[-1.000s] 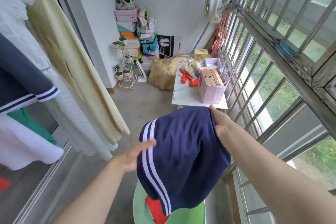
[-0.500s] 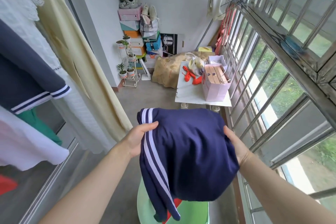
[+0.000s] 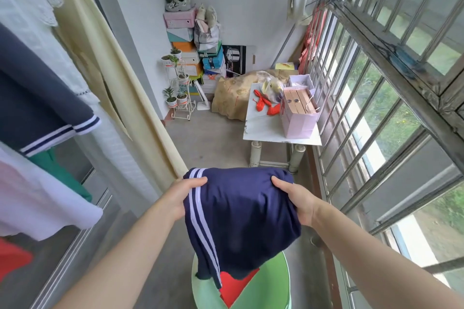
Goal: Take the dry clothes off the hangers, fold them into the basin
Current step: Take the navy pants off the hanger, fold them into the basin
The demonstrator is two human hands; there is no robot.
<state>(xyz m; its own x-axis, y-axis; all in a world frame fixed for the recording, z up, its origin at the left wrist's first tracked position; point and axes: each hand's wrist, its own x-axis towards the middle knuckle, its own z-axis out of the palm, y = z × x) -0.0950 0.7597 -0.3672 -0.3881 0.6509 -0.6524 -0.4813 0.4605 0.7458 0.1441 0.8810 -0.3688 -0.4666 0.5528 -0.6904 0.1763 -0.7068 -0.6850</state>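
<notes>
Over the green basin [image 3: 276, 283], the navy striped garment [image 3: 241, 213] hangs folded between your two hands. Your left hand [image 3: 181, 197] pinches the striped edge, thumb on top and fingers curled under the cloth. Your right hand [image 3: 296, 201] grips the opposite edge the same way, so both are closed on fabric and neither is free. The lower part droops below your hands, and its loose corner dangles just above the red garment [image 3: 238, 288] already lying in the basin.

The fold looks nearly made, so what remains is setting it down without losing it. Hold the two gripped edges level and lower straight down. Let the drooping hem touch the red cloth first, then lay the rest back over it so the fold closes on itself. The striped side hangs lower than the other — tuck that tail under as you go, or it will likely spill over the rim. Slide your fingers out only once the basin carries the weight. More clothes [image 3: 37, 108] hang at your left, so there is plenty left to do.
</notes>
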